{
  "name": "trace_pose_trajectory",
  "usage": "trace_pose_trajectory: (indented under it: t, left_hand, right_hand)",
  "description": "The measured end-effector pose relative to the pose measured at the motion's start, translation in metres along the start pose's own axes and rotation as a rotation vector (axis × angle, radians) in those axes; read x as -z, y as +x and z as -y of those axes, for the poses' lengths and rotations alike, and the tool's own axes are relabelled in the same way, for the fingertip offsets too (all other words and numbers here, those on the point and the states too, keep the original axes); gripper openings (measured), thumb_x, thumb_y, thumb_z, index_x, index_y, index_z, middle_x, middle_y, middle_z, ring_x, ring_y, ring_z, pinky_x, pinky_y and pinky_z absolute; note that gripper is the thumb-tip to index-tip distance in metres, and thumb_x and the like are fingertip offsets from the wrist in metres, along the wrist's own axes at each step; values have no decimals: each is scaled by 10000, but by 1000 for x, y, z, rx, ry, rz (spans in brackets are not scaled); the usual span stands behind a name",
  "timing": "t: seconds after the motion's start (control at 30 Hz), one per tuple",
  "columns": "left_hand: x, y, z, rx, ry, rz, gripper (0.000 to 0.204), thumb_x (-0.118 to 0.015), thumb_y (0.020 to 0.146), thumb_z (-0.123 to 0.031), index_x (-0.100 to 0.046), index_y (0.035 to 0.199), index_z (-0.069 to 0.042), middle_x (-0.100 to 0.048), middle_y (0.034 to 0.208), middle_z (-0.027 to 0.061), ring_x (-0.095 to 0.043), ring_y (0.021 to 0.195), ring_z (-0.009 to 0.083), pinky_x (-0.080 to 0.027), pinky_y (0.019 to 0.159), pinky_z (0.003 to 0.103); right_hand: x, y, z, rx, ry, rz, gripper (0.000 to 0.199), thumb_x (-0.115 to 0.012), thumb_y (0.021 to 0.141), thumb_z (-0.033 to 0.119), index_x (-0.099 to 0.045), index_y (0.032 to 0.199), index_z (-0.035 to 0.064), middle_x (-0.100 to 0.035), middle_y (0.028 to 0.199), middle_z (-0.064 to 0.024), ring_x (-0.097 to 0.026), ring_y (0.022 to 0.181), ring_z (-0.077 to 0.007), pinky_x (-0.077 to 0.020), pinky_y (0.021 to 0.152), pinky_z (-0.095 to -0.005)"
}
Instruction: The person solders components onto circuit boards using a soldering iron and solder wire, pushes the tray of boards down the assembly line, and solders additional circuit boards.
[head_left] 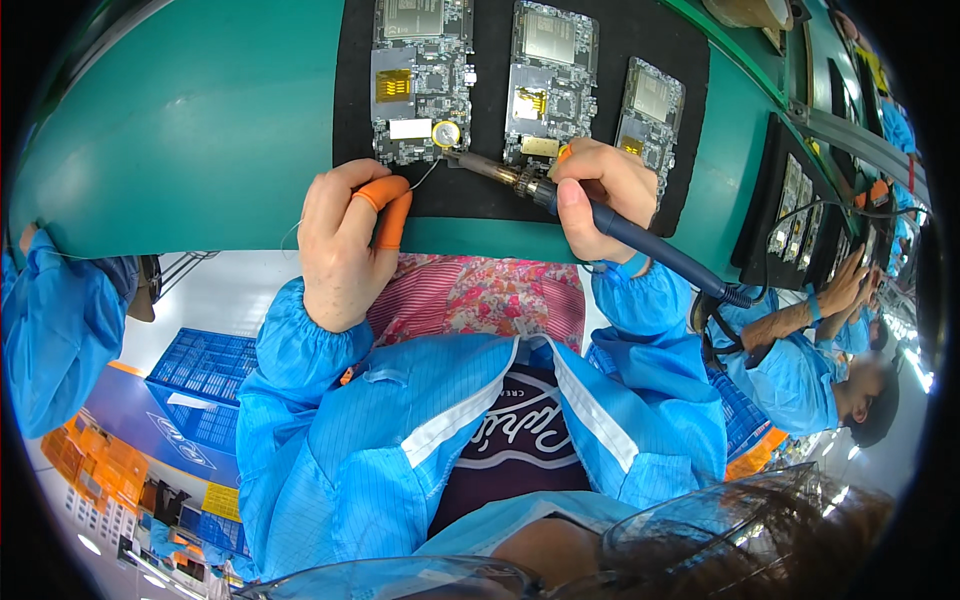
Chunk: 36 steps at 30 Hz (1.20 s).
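Observation:
My right hand (607,195) is closed round a dark blue soldering iron (640,238). Its tip meets the lower right corner of the left circuit board (430,75), just below a round coin cell (446,133). Orange finger cots cover fingers of my left hand (345,225), which pinches a thin strand of solder wire (428,174). The wire's end reaches the board close to the iron's tip. Beside that board lie a middle circuit board (552,75) and a right circuit board (652,100), the latter partly hidden behind my right hand.
The boards rest on a black mat (490,190) over a green tabletop (200,130). The iron's cable (765,270) runs off right, near more boards (793,205) on another mat. A co-worker (800,370) sits right; another person's blue sleeve (65,320) is left, above blue crates (205,365).

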<state>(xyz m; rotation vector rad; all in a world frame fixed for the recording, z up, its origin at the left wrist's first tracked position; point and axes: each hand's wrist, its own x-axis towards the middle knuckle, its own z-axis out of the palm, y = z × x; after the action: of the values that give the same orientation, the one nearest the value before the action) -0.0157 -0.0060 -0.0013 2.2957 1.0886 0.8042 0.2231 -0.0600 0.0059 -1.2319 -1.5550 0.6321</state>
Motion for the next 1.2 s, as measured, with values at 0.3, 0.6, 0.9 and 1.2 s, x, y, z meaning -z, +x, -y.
trace_pose_trajectory:
  t: [0.3, 0.6, 0.9, 1.2]
  left_hand:
    - [-4, 6, -1, -26, 12, 17, 198, -723, 696, 57, -645, 869, -2, -601, 960, 101, -595, 819, 268, -480, 678, 340]
    - [-9, 16, -3, -83, 82, 14, 192, -722, 693, 17, -644, 862, -27, -601, 922, 66, -577, 793, 249, -457, 671, 350]
    - [6, 7, -13, 60, -66, -72, 293, -664, 729, 119, -603, 991, 1, -550, 1071, 150, -575, 898, 278, -495, 777, 331]
    - [-28, 14, -39, -57, -198, -96, 224, -777, 666, 9, -647, 847, -10, -604, 923, 77, -591, 738, 229, -489, 615, 309]
  right_hand:
    - [0, 0, 0, -20, -14, 7, 76, -613, 729, 12, -538, 721, 0, -527, 580, -86, -531, 472, -206, -402, 449, -299]
    - [0, 1, -1, -15, 4, 2, 79, -613, 725, 15, -534, 713, 6, -519, 572, -86, -511, 456, -207, -391, 441, -302]
    - [26, -16, 5, 19, 14, -151, 125, -604, 791, 92, -560, 743, -15, -548, 595, -106, -512, 466, -180, -380, 428, -291]
    - [73, -53, -16, -64, 147, -363, 250, -575, 863, 200, -536, 757, -24, -536, 630, -96, -439, 546, -125, -319, 493, -267]
